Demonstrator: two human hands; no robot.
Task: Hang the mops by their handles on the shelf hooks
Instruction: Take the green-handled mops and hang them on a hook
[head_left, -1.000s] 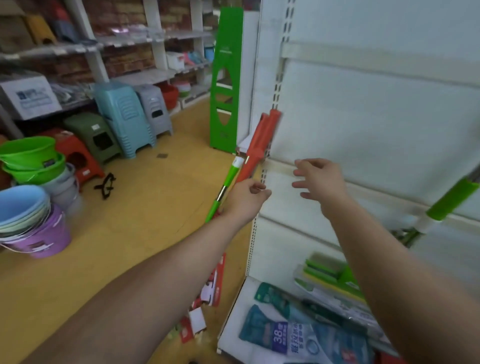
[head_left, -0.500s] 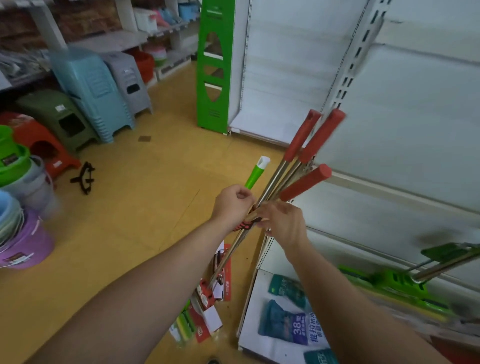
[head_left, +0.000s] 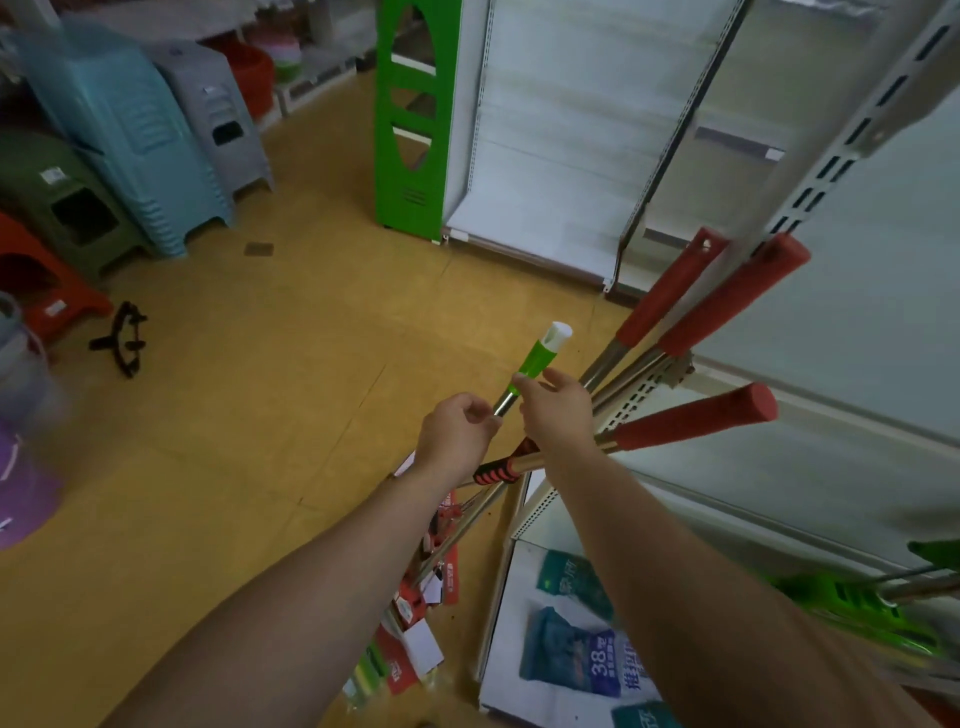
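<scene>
Far left: stacked plastic stools (head_left: 124, 135), on the yellow floor (head_left: 260, 415), same as before. Green end panel (head_left: 415, 119) behind them.

Centre: left hand (head_left: 457, 431) curled round the steel shaft of the green-handled mop (head_left: 535, 358), just under the green grip. Same hold as 0.5 s ago. Mop stands tilted, grip end up, not on any hook.

Right hand (head_left: 558, 410) has moved. 0.5 s ago it was lower, in among the steel shafts. Now it's up at the bottom of the green grip, thumb and fingers closing on it, just beside the left hand.

Right: three red-handled mops (head_left: 691, 418) lean against the shelf upright (head_left: 831, 166), unheld, grips fanned out. Bagged goods (head_left: 576, 660) on the bottom shelf.
</scene>
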